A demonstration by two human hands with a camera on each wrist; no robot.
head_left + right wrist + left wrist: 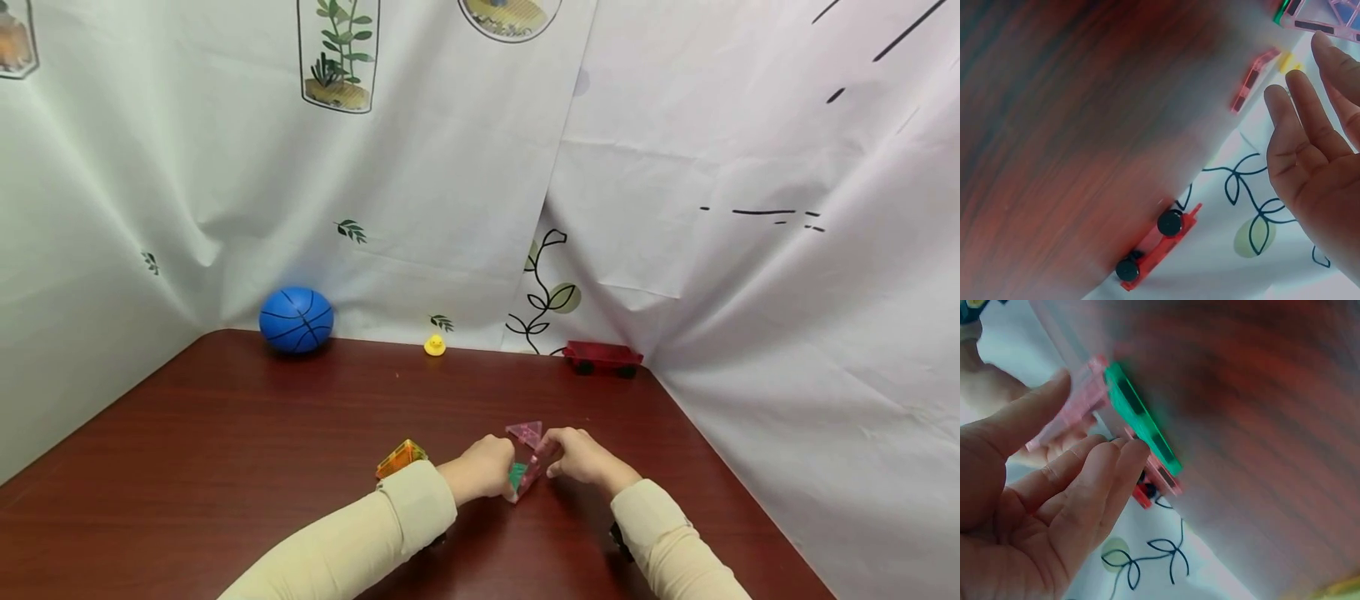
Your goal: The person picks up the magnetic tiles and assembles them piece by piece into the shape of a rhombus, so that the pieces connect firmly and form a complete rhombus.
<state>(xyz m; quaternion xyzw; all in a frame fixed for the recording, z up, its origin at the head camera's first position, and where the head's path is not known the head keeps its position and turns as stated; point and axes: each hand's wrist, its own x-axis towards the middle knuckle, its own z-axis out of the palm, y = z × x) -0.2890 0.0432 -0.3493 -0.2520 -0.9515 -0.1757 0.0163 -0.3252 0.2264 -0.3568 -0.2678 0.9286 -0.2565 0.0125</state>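
A translucent pink magnetic tile (531, 473) stands tilted between the two hands. It meets the edge of a green magnetic tile (1141, 415) lying low over the table. My left hand (483, 468) is at their left side, its thumb across the pink tile in the left wrist view and its fairly straight fingertips near the green one. On the other side, my right hand (581, 457) has spread, loosely bent fingers, with one fingertip by the pink tile's lower edge in the right wrist view; exact contact is unclear. Just behind lies a pink triangular tile (527, 432).
An orange and yellow tile shape (401, 459) sits left of the left forearm. Along the back edge of the brown table (225, 433) are a blue ball (296, 320), a yellow rubber duck (434, 345) and a red wheeled car base (603, 357). Printed white cloth (420, 167) hangs behind.
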